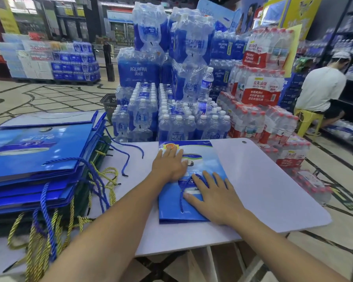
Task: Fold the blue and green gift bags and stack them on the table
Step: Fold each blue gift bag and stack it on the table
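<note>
1. Fingers (pixel 168 153) of our left hand (pixel 170 166) and right hand (pixel 215 202) lie straight, pressing the blue gift bag (pixel 209 159) beneath them.
2. Its long axis runs away from us; the stack (pixel 35 159) lies left of the fingers.

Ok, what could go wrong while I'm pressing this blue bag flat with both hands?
The blue cord handle lies on the blue bag by the right hand; pressing over it may leave a lump or crease. The bag might slide on the smooth table under the left hand. Tangled cords hanging from the stack on the left could snag the next bag.
</note>
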